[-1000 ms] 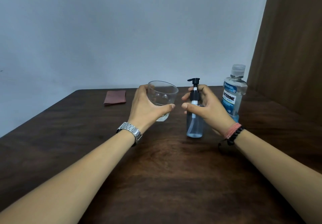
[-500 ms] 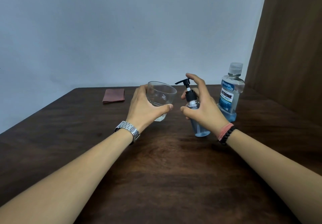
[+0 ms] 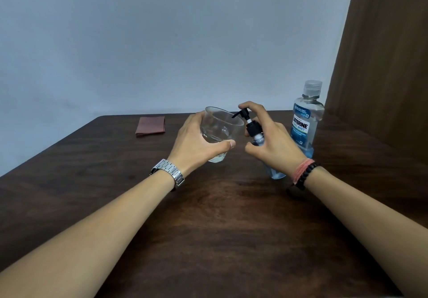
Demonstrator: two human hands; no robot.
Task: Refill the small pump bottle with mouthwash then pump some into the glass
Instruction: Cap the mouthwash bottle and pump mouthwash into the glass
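Surface: dark brown wooden table (image 3: 208, 228), grain visible, fills the lower half of the frame; far edge meets the wall at mid-height.
Room: plain pale grey-blue wall (image 3: 162, 38) across the upper frame; brown wood-grain panel (image 3: 382, 54) along the right edge.
Cloth: small folded reddish-brown square (image 3: 150, 125), flat on the table, left of centre near the far edge, well apart from the hands.
Left hand (image 3: 196, 142): wrapped around the glass (image 3: 221, 131), thumb on the near side; metal watch (image 3: 168, 173) on the wrist.
Glass: clear, centre of frame, tilted toward the pump; a little liquid at the bottom.
Right hand (image 3: 273, 145): closed around the small pump bottle (image 3: 256, 135), one finger on top of the black pump head; pink band and black bead bracelet (image 3: 303, 173) at the wrist.
Small pump bottle: tilted left, nozzle over the glass rim; bluish base showing below the hand, contact with the table not discernible.
Mouthwash bottle (image 3: 304, 121): upright, capped, right of centre, behind the right hand; blue liquid low inside.
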